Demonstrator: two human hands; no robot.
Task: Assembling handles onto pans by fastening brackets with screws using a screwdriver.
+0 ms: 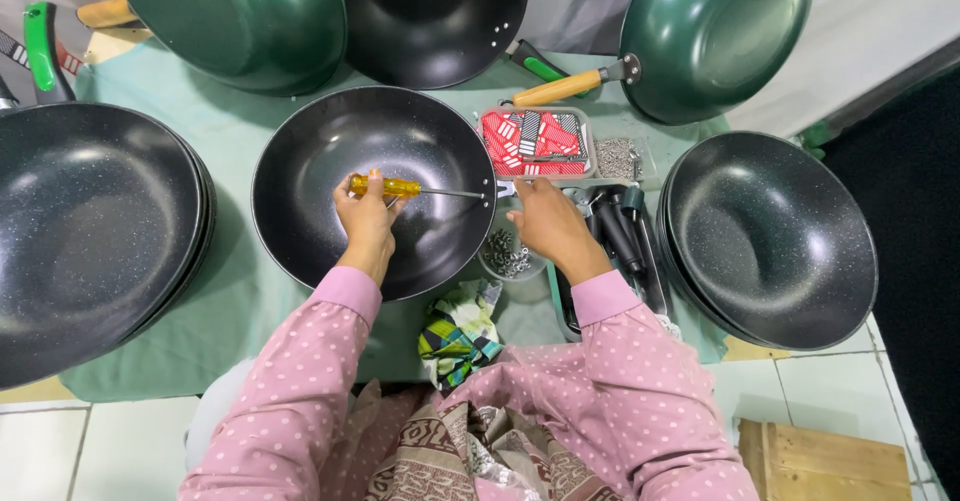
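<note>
Perhaps six pans (pixel 375 186); one screwdriver (pixel 400 188), left-held.

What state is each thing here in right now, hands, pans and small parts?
left hand: gripping the yellow-handled screwdriver, held level
right hand: at the middle pan's rim
middle pan: upright, no handle showing
handled pan: wooden handle fitted, tipped up
clear tray: open, filled with red packets
small bowl: holds screws
</note>
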